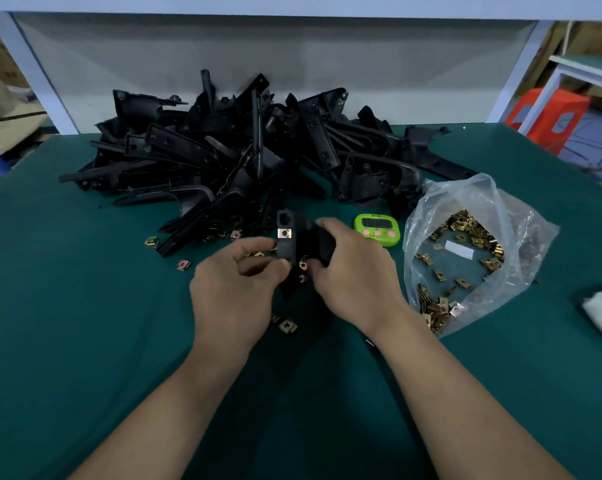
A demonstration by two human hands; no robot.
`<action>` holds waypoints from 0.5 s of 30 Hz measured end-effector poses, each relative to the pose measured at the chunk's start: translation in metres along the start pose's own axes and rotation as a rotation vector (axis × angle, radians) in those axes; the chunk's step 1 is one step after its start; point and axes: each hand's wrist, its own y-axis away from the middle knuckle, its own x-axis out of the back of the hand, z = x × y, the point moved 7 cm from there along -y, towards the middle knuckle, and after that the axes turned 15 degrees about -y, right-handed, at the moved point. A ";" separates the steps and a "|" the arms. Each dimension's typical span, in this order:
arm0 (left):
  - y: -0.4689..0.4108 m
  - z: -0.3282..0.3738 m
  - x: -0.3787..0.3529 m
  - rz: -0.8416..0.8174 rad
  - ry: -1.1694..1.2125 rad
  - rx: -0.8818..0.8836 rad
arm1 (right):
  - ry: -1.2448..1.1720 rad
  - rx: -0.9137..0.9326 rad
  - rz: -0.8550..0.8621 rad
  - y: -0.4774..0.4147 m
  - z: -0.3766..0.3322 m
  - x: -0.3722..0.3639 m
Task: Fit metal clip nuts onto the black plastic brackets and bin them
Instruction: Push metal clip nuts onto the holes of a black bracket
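Bracket [287,249] sits in your hands; left hand [237,282] pinches its lower edge; right hand [353,271] curls round its side; 1 clip nut [284,233] fitted.

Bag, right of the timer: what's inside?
Loose brass-coloured clip nuts, heaped at the far end and at the near end, plus a white slip. The crumpled right side of the bag blurs whatever lies behind it.
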 end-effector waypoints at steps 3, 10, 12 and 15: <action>0.010 0.014 -0.002 0.013 -0.146 -0.136 | -0.014 0.053 0.011 0.001 -0.005 0.002; 0.015 0.022 0.010 0.179 -0.350 -0.237 | -0.053 0.067 -0.008 0.006 -0.014 -0.007; 0.014 0.024 0.011 0.196 -0.404 -0.271 | -0.087 0.059 0.007 0.006 -0.014 -0.006; 0.012 0.024 0.002 0.140 -0.485 -0.306 | -0.043 0.035 0.004 0.005 -0.010 -0.007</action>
